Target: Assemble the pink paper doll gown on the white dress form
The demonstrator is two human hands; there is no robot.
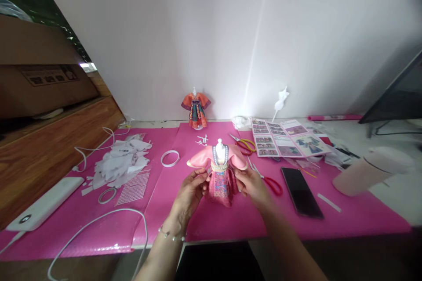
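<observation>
A miniature pink dress (221, 184) with wide sleeves stands upright on a small white mannequin (220, 142) in front of me. A pearl-like belt (219, 167) runs round its waist, above a patterned skirt. At the waist's left side, my left hand (191, 186) is closed in a pinch. My right hand (253, 184) pinches at the opposite side, under the sleeve. Something thin and pale shows by the fingertips, too small to name. Red-handled scissors (273, 185) lie just past my right hand.
At the back stands an orange dress (196, 107) on a stand, and a bare mannequin (281, 99) leans against the wall. Left are paper scraps (120, 160), a tape roll (170, 158) and a power bank (46, 204). Right are a phone (301, 192), instruction sheet (286, 138) and bottle (358, 173).
</observation>
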